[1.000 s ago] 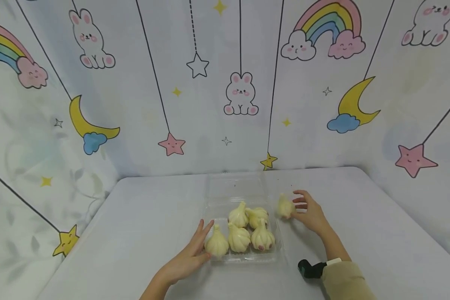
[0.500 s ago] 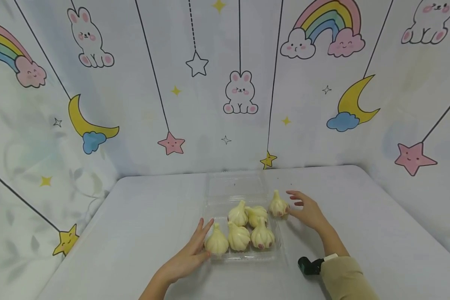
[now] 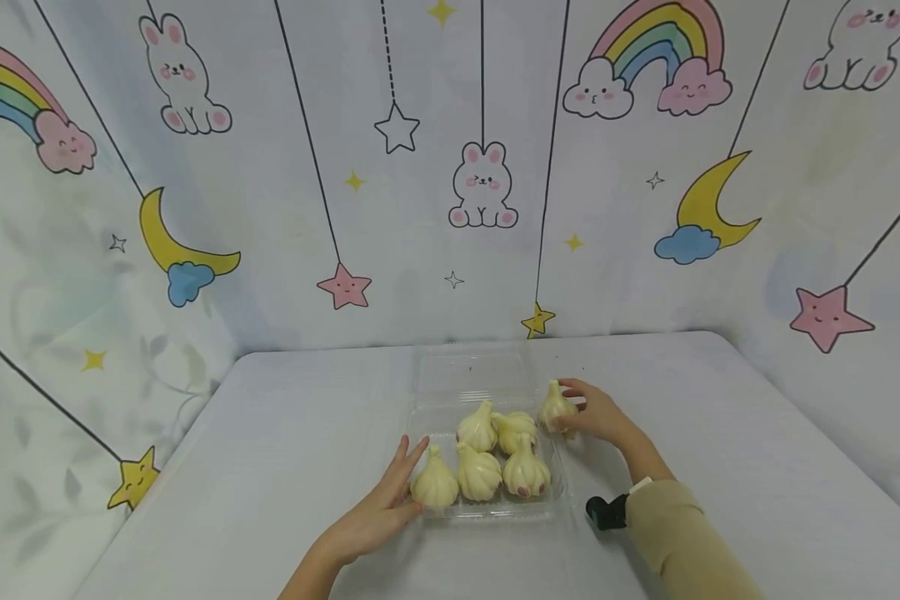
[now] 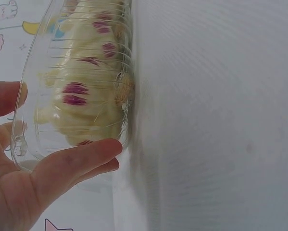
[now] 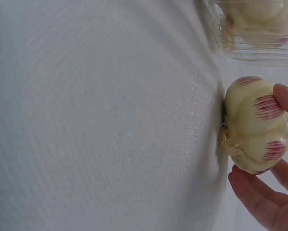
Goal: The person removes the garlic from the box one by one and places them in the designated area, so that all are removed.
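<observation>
R hand (image 3: 596,414) pinches a garlic bulb (image 3: 551,412) just beside the clear box (image 3: 495,512), off its R side; L hand (image 3: 375,518), fingers straight & spread, touches the box's L side. Approx. status: 5 bulbs (image 3: 479,475) sit in the box, so prob. mostly done; only the held one's outside, lid (image 3: 472,368) open at the box's far side.

We see a clear, ribbed plastic box (image 3: 487,513), lid (image 3: 471,367) folded open, holding five cream garlic bulbs (image 3: 479,475): three in front, two behind. Just beside its right edge we find a sixth, purple-streaked cream bulb (image 5: 253,122), neck up, perhaps resting on its stringy roots (image 5: 230,144).
</observation>
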A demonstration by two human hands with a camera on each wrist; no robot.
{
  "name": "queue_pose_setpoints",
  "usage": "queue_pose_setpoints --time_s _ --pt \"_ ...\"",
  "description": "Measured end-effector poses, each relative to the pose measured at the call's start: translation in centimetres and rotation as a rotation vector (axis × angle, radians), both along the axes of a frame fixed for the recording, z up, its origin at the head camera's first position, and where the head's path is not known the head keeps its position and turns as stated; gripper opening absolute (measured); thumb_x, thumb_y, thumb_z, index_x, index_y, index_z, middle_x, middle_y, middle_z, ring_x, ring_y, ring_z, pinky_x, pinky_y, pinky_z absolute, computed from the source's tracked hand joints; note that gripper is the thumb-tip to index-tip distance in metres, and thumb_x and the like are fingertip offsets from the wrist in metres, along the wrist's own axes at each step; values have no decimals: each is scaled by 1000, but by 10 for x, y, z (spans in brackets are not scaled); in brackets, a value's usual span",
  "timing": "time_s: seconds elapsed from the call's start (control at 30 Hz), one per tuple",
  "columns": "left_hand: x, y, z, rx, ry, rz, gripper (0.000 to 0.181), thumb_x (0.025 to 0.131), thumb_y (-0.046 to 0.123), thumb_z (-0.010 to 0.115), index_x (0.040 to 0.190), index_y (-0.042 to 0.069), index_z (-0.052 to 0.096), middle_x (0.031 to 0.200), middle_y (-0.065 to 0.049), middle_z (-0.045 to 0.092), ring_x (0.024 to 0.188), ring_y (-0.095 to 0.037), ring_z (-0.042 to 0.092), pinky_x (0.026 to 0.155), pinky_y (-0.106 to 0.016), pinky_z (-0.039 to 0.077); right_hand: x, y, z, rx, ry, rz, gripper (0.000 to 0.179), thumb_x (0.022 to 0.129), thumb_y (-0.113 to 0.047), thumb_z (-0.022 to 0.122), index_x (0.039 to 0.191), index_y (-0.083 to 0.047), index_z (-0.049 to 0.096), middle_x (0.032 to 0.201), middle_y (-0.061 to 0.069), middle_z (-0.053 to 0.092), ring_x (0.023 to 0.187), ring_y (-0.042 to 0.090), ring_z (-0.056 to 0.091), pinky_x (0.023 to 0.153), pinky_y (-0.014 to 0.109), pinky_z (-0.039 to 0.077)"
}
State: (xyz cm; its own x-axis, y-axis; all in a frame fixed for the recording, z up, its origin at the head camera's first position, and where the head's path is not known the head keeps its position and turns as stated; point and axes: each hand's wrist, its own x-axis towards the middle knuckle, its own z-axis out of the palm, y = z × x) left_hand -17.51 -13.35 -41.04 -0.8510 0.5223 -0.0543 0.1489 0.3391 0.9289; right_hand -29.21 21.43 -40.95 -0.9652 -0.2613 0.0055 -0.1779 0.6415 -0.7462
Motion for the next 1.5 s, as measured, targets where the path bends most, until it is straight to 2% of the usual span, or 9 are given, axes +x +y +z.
queue_pose_setpoints --time_s 0.17,0.63,0.77,0.93,1.07,1.33,1.5 --pt "1 1 1 -7 7 2 75 92 7 48 148 25 1 146 -20 -25 130 -53 4 100 -63 19 -1 4 -2 0 -29 -1 75 77 -22 70 137 4 32 127 32 43 110 48 47 85 52 45" --pt "1 1 3 -10 13 7 76 92 6 48 148 28 1 146 -20 -25 131 -52 3 100 -62 19 9 16 6 68 -38 -57 76 78 -25 69 137 4 31 128 32 43 112 48 47 86 53 44" --pt "1 1 2 -10 14 12 76 91 6 48 148 27 2 146 -20 -25 131 -51 2 100 -63 18 10 19 6 83 -22 -62 75 79 -29 69 137 2 33 129 32 42 111 49 46 86 55 44" --pt "1 1 0 -15 21 16 76 91 7 49 148 27 2 146 -21 -24 131 -51 1 100 -63 18 14 23 8 101 51 -76 70 82 -30 67 136 2 34 128 33 43 111 51 46 85 55 45" --pt "0 0 -1 -20 27 23 76 91 7 49 148 28 3 147 -20 -24 132 -49 -1 100 -62 18 19 21 13 108 94 -117 68 84 -30 65 136 2 35 127 34 43 110 51 46 83 54 46" --pt "1 0 0 -13 14 17 76 91 7 49 148 27 3 146 -20 -25 131 -50 -2 100 -64 17 32 10 26 73 89 -227 70 86 -33 63 137 2 32 128 33 42 111 50 46 84 54 46" --pt "2 1 3 -30 28 10 74 91 9 49 148 24 4 146 -21 -24 130 -53 1 97 -66 19 39 2 33 31 109 -259 70 85 -31 64 139 0 31 131 32 40 112 48 46 84 53 46"
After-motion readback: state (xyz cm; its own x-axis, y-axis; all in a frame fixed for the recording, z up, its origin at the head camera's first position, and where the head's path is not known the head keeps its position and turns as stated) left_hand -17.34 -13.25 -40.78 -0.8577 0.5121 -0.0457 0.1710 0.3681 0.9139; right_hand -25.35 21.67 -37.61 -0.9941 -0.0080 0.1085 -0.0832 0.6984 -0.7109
